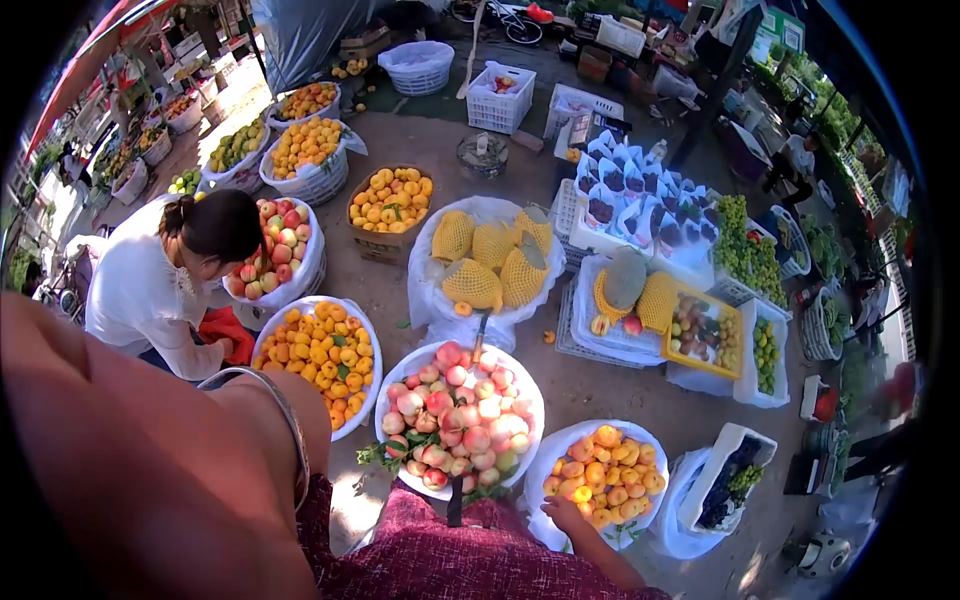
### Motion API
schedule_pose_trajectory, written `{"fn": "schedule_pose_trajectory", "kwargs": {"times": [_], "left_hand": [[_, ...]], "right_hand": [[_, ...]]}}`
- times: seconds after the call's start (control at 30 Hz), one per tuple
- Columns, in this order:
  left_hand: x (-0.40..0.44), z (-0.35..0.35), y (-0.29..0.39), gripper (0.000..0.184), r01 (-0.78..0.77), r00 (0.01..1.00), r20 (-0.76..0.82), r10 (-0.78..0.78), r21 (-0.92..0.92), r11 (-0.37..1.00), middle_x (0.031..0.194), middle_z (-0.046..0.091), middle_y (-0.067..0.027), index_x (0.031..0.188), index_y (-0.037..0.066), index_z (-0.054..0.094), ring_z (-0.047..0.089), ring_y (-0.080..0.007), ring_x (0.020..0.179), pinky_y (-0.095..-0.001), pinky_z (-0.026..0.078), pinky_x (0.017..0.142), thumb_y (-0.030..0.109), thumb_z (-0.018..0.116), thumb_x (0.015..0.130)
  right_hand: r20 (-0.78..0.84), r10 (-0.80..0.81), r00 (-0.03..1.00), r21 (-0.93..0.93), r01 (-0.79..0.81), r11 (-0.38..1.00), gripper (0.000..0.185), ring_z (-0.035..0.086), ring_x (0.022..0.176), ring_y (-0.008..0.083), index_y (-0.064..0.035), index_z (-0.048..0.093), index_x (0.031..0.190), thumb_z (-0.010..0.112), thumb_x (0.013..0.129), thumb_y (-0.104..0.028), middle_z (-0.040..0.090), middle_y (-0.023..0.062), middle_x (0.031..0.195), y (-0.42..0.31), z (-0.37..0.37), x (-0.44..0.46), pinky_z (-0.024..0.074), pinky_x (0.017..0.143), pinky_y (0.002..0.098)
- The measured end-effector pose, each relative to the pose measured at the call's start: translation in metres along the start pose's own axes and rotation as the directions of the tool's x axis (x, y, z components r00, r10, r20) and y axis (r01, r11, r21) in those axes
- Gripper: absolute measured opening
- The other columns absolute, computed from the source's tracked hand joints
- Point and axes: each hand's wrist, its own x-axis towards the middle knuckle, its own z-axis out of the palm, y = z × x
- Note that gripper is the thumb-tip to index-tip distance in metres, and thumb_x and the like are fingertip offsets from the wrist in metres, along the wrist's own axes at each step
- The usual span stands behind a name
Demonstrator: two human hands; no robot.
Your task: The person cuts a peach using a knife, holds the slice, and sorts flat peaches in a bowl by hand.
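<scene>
My right hand is at the near left rim of a white-lined basket of yellow-orange peaches. Its fingers stretch out toward the fruit, with nothing visible in them. My left arm fills the lower left, very close to the camera, with a bangle around it. Beyond the bangle is my left hand, its fingers hidden. Just past it stands a basket of orange fruit. Directly before my lap is a basket of pink and red peaches with leafy sprigs at its left edge.
At left a person in a white top bends over a red cloth or bag. Net-wrapped melons sit ahead. Bagged dark grapes and green grapes stand at right. A foam box of dark grapes is lower right.
</scene>
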Motion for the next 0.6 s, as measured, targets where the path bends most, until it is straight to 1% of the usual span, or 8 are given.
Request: {"fn": "schedule_pose_trajectory", "kwargs": {"times": [0.07,0.13,0.2,0.27,0.33,0.43,0.53,0.6], "left_hand": [[-0.008,-0.002,0.009,0.038,0.002,1.000,0.003,-0.002,0.040,0.999,0.123,0.054,-0.0156,0.130,0.006,0.047,0.055,-0.0164,0.085,-0.0316,0.044,0.077,0.016,0.052,0.094],[-0.016,-0.004,0.021,0.037,-0.009,1.000,-0.016,0.010,0.088,0.996,0.122,0.055,-0.0155,0.129,0.005,0.048,0.055,-0.0159,0.084,-0.0309,0.045,0.076,0.015,0.052,0.094],[-0.018,-0.010,0.031,0.036,-0.010,0.999,-0.051,0.017,0.135,0.991,0.121,0.055,-0.0154,0.128,0.004,0.048,0.056,-0.0153,0.083,-0.0301,0.045,0.076,0.014,0.052,0.094],[-0.015,-0.021,0.036,0.035,0.007,0.997,-0.077,0.007,0.176,0.984,0.120,0.056,-0.0153,0.127,0.003,0.049,0.056,-0.0147,0.082,-0.0293,0.046,0.075,0.013,0.053,0.093],[-0.013,-0.029,0.043,0.035,0.006,0.996,-0.087,0.015,0.226,0.974,0.119,0.057,-0.0152,0.126,0.002,0.049,0.057,-0.0142,0.081,-0.0285,0.046,0.074,0.011,0.053,0.093],[-0.012,-0.040,0.056,0.034,-0.009,0.992,-0.118,0.049,0.315,0.949,0.117,0.058,-0.0150,0.125,0.001,0.050,0.057,-0.0133,0.079,-0.0273,0.047,0.073,0.010,0.053,0.093],[-0.020,-0.050,0.071,0.033,0.009,0.977,-0.196,0.088,0.444,0.896,0.115,0.059,-0.0149,0.123,-0.001,0.051,0.058,-0.0125,0.078,-0.0261,0.047,0.072,0.008,0.054,0.092],[-0.038,-0.057,0.084,0.032,0.076,0.949,-0.296,0.109,0.549,0.832,0.114,0.060,-0.0148,0.123,-0.002,0.051,0.058,-0.0119,0.077,-0.0253,0.048,0.072,0.007,0.054,0.092]], "right_hand": [[0.014,-0.003,1.000,0.111,0.001,0.994,0.044,0.065,0.087,0.0208,0.0002,0.062,0.115,0.068,0.081,-0.027,0.068,0.0148,0.096,0.002,0.000,0.022,0.0505,0.081,0.0323],[0.053,-0.187,0.981,-0.081,0.191,0.978,0.045,0.064,0.090,0.0210,0.0007,0.061,0.117,0.067,0.082,-0.027,0.068,0.0153,0.099,-0.003,-0.006,0.040,0.0499,0.082,0.0318],[0.020,-0.120,0.993,-0.057,0.121,0.991,0.046,0.063,0.090,0.0206,0.0010,0.059,0.118,0.067,0.083,-0.027,0.067,0.0152,0.099,-0.011,-0.003,0.050,0.0497,0.082,0.0321],[0.049,-0.109,0.993,0.071,0.105,0.992,0.046,0.063,0.089,0.0195,0.0011,0.059,0.120,0.066,0.084,-0.027,0.067,0.0138,0.098,-0.029,-0.002,0.046,0.0498,0.081,0.0321],[0.075,-0.060,0.995,0.120,0.051,0.991,0.045,0.063,0.086,0.0184,0.0010,0.059,0.120,0.066,0.085,-0.027,0.067,0.0127,0.095,-0.044,0.000,0.044,0.0502,0.079,0.0315],[0.068,-0.095,0.993,-0.032,0.097,0.995,0.045,0.064,0.084,0.0182,0.0008,0.058,0.121,0.065,0.085,-0.026,0.067,0.0125,0.095,-0.059,-0.004,0.036,0.0505,0.077,0.0311],[0.092,-0.120,0.989,-0.019,0.122,0.992,0.045,0.063,0.082,0.0186,0.0007,0.057,0.122,0.065,0.086,-0.024,0.067,0.0122,0.093,-0.055,-0.002,0.035,0.0504,0.073,0.0324],[0.102,-0.137,0.985,-0.027,0.140,0.990,0.044,0.062,0.081,0.0189,0.0016,0.057,0.122,0.064,0.086,-0.022,0.067,0.0120,0.093,-0.061,-0.008,0.027,0.0499,0.073,0.0318]]}}
